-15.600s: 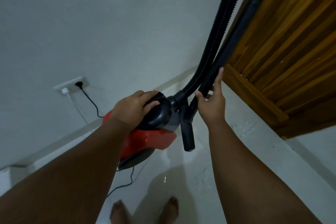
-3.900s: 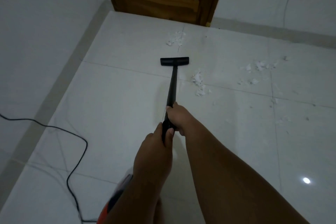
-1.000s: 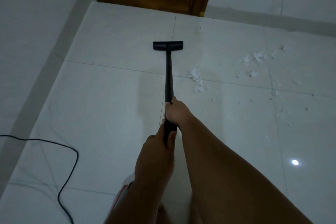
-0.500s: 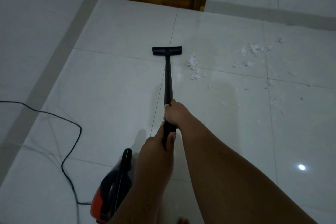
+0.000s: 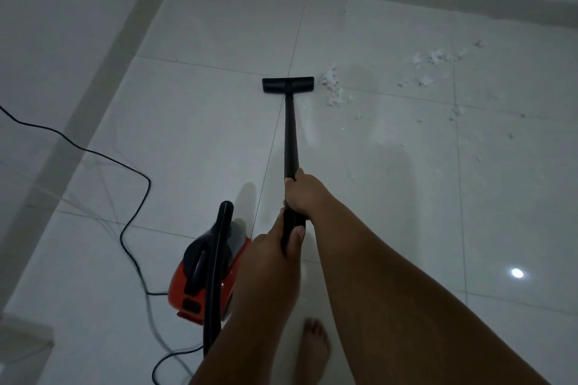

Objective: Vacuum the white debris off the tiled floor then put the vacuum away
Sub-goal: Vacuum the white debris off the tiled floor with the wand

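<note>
Step in hand: the vacuuming pass, as I judged it, with plenty left to pick up and the putting away not yet begun.
Right grip: my right grip [image 5: 301,194] was curled round the black wand [image 5: 291,131], the forward one of the two.
Left grip: my left grip [image 5: 275,245] sat just behind it, fingers and thumb wrapped round the ribbed end of the same wand.
Floor nozzle: the floor nozzle [image 5: 287,85] lay flat on the tiled floor [image 5: 194,122], well ahead of both grips.
White debris: the nearest clump [image 5: 333,89] lay ahead and right of my grips, just beside the nozzle's right end. A farther scatter [image 5: 434,59] lay well off to the right, with small flecks between.
Vacuum: the red canister [image 5: 205,278] stood on the floor just left of my left grip, its hose [image 5: 215,259] arching over it and its power cord [image 5: 134,172] trailing left.
Next move: I reckoned the nozzle needed swinging right over the near clump, kept flat, then across to the scatter.
</note>
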